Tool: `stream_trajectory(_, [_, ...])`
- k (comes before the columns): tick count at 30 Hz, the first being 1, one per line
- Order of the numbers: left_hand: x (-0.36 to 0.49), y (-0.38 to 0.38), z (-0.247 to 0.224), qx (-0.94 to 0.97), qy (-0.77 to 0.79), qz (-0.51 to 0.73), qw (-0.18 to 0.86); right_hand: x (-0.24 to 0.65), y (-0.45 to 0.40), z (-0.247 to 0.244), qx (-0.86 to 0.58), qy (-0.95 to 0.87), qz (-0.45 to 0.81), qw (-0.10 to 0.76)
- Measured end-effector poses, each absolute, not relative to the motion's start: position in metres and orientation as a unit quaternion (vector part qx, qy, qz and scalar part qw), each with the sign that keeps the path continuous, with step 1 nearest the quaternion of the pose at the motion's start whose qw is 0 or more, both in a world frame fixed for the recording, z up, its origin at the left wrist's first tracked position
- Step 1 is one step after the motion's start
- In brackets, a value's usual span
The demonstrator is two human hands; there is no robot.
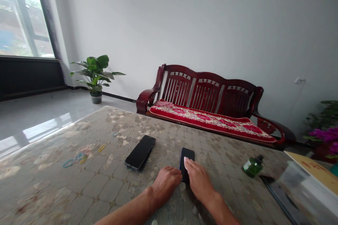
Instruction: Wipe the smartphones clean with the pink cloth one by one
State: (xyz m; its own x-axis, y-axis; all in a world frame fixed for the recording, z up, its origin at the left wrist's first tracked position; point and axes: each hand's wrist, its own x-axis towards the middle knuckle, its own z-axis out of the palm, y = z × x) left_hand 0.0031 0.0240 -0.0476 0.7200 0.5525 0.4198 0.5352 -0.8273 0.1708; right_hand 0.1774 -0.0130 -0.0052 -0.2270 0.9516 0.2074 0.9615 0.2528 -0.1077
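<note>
A dark phone (pixel 188 154) with a blue edge lies flat on the patterned table covering, partly covered by my hands. My left hand (pixel 167 181) is closed at its left edge, fingers curled and touching the lower side. Over the screen from the right reaches my right hand (pixel 198 179), its fingers pressed together. Something small and whitish shows at those fingertips; what it is, I cannot make out. To the left lies a stack of black phones (pixel 141 152), the upper one screen up and at least one more beneath.
Several coloured elastic bands (pixel 79 156) lie at the table's left. On the right stand a green spray bottle (pixel 252 166) and a clear plastic box (pixel 298 179), with a dark flat object (pixel 277 197) between. A red wooden bench (pixel 206 93) stands beyond the table (pixel 111 182).
</note>
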Motion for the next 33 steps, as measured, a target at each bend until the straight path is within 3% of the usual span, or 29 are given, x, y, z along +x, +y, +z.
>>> stream_trajectory(4, [0.004,0.022,-0.042,0.928,0.298,0.222,0.026,0.181,-0.044,-0.013,-0.574,-0.809,-0.011,0.125])
stream_trajectory(12, [0.002,0.018,-0.033,0.929,0.300,0.215,0.011,0.196,-0.008,-0.019,-0.603,-0.781,-0.019,0.162])
stream_trajectory(20, [0.002,0.016,-0.030,0.924,0.304,0.227,0.045,0.180,-0.045,-0.016,-0.559,-0.814,-0.007,0.159])
stream_trajectory(27, [0.002,0.019,-0.033,0.927,0.303,0.218,0.047,0.172,-0.007,-0.008,-0.607,-0.774,0.008,0.180])
stream_trajectory(33, [0.002,0.018,-0.038,0.926,0.285,0.238,0.069,0.171,-0.028,0.000,-0.547,-0.811,0.048,0.201])
